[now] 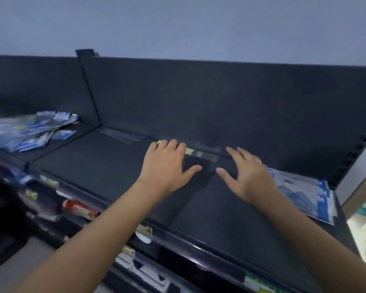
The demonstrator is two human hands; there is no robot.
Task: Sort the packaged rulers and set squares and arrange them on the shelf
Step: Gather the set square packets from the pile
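A wide dark shelf point(114, 166) runs from left to right, with a dark back panel point(199, 98) standing along its far edge. A slanted upright post point(89, 87) splits the panel far left.

On the left end of the shelf lies a loose, blurred pile of blue-and-white ruler packs point(30, 132), fanned out and overlapping. At the right end, near the perforated side post, a flatter stack of blue-and-white packs point(304, 195) lies partly under the right forearm.

Both bare arms reach in from the near side to the middle of the shelf. The left hand point(167, 166) lies palm down, fingers side by side and thumb stuck out to the right. Its fingertips reach a clear ruler pack point(201, 153) with a yellow label that lies along the foot of the back panel. Whether they grip it or only touch it, I cannot tell. The right hand point(249, 174) is just to the right, apart from the left, fingers straight and spread, holding nothing.

Below the near edge, lower shelves hold small blurred goods, among them a red-and-cream packet point(80, 208).
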